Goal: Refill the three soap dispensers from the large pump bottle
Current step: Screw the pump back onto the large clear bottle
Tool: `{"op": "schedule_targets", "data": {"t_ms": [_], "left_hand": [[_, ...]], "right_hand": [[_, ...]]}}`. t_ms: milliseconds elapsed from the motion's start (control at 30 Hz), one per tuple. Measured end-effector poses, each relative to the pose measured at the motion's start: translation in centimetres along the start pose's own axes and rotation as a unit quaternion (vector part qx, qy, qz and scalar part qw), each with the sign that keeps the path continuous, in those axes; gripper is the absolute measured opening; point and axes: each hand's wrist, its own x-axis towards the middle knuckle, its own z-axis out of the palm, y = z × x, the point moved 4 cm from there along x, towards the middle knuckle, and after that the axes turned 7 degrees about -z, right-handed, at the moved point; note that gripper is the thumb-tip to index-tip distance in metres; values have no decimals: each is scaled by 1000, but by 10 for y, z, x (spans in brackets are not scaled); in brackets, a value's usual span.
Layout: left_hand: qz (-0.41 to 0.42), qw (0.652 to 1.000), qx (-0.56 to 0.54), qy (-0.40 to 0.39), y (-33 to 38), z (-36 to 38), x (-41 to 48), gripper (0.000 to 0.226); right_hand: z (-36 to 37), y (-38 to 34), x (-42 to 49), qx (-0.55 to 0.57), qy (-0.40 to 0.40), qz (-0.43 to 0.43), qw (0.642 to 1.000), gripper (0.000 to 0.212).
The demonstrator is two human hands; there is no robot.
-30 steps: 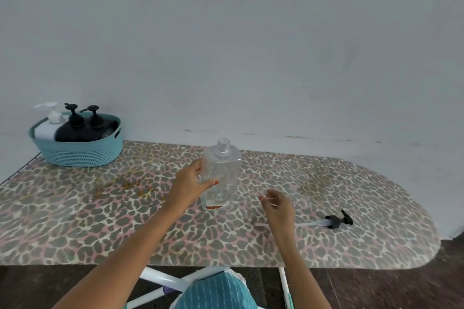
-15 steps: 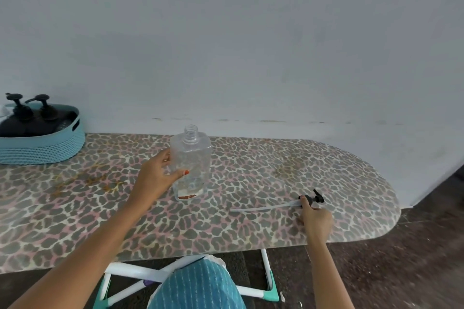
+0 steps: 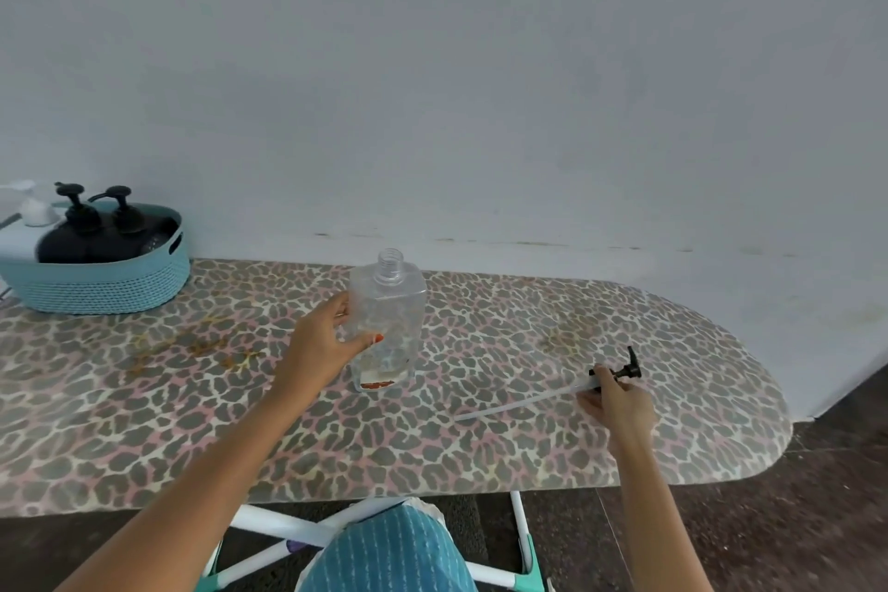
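1. Fingers [image 3: 342, 305] and thumb of the left hand [image 3: 321, 347] are curled round the clear bottle [image 3: 388, 317], which is held upright at the middle of the board [image 3: 480, 457], base on or just above the cover.
2. The clear bottle's threaded neck is left uncapped. A small reddish mark is seen at its base, too small to be read.
3. The pump [image 3: 627, 368], black, is pinched at its collar by the right hand [image 3: 619, 405], fingers bent round it, near the board's rounded right end.
4. The tube [image 3: 519, 405] is seen running from the pump down and left, its free end at the cover. Whether the pump is lifted off the board cannot be told.
5. The basket [image 3: 101, 286], teal, is set at the far left of the board, well apart from both hands.
6. Two black dispensers [image 3: 98, 238] and a white bottle [image 3: 21, 231] are kept in it, pumps fitted. No lettering on them can be read.
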Motion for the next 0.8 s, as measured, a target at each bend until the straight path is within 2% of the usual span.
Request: {"op": "schedule_targets", "data": {"t_ms": [67,167,267,333,433,567,800], "left_hand": [[-4,1000,-10,-7,0,0,1,62],[1,1000,-24,-17,2,-1,1,62],[-2,999,-35,-20,2,-1,0,61],[0,999,-33,-23,0,-1,1,61],[3,999,-31,-26,-3,-1,3,59],[6,999,-24,-21,-5,0,3,59],[8,999,-32,-29,-8,1,7,60]], "right_hand": [[9,-28,-12,34,-13,-45,998,26],[24,-87,-37,48,-22,-161,986,31],[34,-152,-71,76,-11,-278,958,42],[39,-190,-90,111,-21,-332,937,41],[48,-237,-114,162,-51,-394,903,34],[68,-279,-135,175,-73,-455,870,31],[107,-292,-149,130,-109,-505,846,18]]}}
